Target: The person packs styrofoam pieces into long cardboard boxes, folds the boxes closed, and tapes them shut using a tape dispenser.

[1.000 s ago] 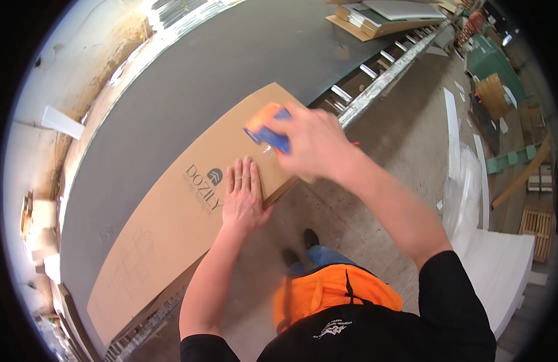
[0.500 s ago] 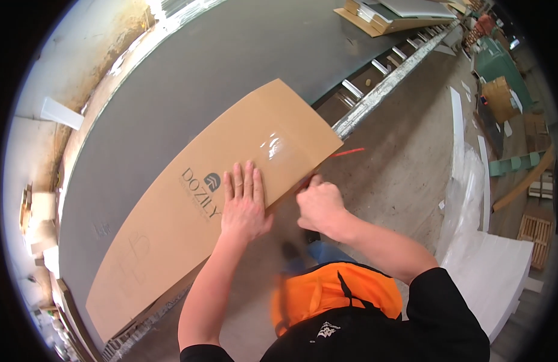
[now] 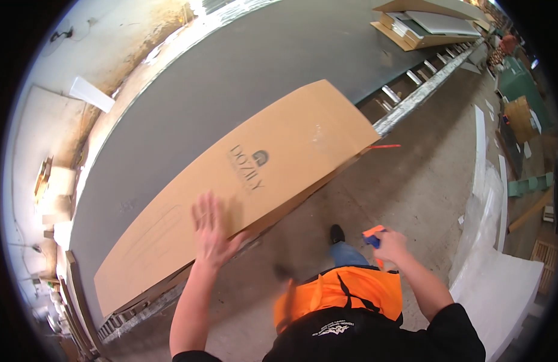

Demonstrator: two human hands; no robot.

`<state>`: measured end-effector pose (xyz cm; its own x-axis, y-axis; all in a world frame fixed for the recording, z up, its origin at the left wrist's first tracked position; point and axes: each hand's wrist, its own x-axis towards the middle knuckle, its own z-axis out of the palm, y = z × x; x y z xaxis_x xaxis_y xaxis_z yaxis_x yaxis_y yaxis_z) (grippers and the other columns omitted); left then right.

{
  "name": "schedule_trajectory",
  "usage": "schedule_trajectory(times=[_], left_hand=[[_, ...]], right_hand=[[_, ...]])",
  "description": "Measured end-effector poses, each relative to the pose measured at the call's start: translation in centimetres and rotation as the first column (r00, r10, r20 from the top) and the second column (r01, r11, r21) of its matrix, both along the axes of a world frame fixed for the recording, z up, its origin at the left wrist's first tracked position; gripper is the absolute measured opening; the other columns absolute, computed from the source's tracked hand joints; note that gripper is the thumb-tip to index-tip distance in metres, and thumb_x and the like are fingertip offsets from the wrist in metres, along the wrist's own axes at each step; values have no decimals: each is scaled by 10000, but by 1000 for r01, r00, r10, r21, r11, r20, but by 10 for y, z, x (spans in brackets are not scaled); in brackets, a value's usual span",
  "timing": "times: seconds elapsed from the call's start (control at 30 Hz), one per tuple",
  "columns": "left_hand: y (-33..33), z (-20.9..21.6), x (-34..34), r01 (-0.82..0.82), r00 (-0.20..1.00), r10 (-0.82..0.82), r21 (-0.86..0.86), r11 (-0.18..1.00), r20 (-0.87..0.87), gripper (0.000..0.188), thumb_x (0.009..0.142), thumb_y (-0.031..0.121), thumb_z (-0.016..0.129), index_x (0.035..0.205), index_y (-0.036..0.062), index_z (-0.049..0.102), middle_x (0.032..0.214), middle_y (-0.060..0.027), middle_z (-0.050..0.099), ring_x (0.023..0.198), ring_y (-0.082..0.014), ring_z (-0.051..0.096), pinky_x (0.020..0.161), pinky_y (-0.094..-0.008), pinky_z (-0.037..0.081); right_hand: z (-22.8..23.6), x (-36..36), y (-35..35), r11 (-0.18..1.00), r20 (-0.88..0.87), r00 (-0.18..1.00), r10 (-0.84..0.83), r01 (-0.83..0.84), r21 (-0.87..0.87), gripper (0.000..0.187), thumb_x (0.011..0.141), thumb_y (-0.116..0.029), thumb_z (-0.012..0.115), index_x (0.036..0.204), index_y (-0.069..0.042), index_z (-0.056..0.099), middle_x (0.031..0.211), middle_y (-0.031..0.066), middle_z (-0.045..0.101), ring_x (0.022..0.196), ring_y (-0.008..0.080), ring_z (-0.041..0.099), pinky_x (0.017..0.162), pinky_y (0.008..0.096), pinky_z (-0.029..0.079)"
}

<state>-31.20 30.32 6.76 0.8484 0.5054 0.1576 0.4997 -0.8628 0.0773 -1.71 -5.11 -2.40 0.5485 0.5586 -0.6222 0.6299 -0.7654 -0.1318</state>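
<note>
1. Cardboard box [image 3: 291, 169]: long, flat, closed on top, lying along the near edge of the grey tabletop [image 3: 164, 139]. Its right end reaches the metal rail [image 3: 421, 101]; that stretch of tabletop edge is hidden beneath it.
2. Left hand [image 3: 211, 241]: above the box's near long side, fingers spread and released, gripping nothing. Blurred; cannot tell whether the palm touches the cardboard.
3. Right hand [image 3: 393, 247]: off the tabletop, near the waist, fingers clenched round an orange-and-blue hand tool [image 3: 373, 238], probably a tape dispenser.
4. Box handling, judged: stiff, fairly smooth, broad face likely to slide under a light push; corners could crush. Weight unknown, contents unseen. Best hold: both short ends from below, or flat palms on the long sides.
5. Tool handling, judged: light, rigid plastic, perhaps a sharp cutting edge. Take it by the grip, as now.
6. Nearby: a faint shiny patch [image 3: 317, 134] toward the box's right end; open carton [image 3: 405, 37] at the tabletop's far right corner.
</note>
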Motion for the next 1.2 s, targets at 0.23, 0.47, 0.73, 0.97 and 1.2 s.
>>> schedule_trajectory(times=[0.23,0.47,0.73,0.97,1.2], left_hand=[[-36,-11,-239,60,986,-64,27,998,157,579,778,150,731,1282,-69,550,1309,-237,584,1275,-394,522,1105,-536,358],[-13,-41,-299,-179,951,146,97,979,274,557,813,168,709,1296,-56,545,1307,-209,593,1247,-387,543,1101,-528,362],[26,-34,-350,-71,970,1,282,957,241,319,817,326,735,1044,103,751,925,-103,725,733,-268,682,682,-399,529],[62,-68,-364,-168,974,134,185,968,185,376,884,427,648,983,74,732,848,-168,710,780,-322,673,680,-429,523],[77,-51,-348,-109,984,88,131,985,158,375,897,401,615,1082,83,688,958,-175,694,880,-349,658,778,-441,514]], right_hand=[[80,-86,93,253,-645,763,50,615,747,774,689,-55,671,1419,51,436,1301,121,590,1126,193,590,969,332,475],[124,-124,289,344,-771,616,160,697,629,512,815,-59,612,1315,12,530,1163,92,627,1065,149,597,912,305,498],[19,-222,262,79,-145,751,-645,253,964,223,833,-190,670,999,-60,597,914,113,601,894,274,560,816,393,475],[4,-302,223,672,355,924,-141,-174,720,743,716,-279,686,1344,38,447,1459,322,337,1372,528,280,1108,564,329],[31,-332,251,543,542,837,75,-490,682,302,725,-192,612,986,-40,634,1084,212,600,1157,420,537,1054,569,381]])
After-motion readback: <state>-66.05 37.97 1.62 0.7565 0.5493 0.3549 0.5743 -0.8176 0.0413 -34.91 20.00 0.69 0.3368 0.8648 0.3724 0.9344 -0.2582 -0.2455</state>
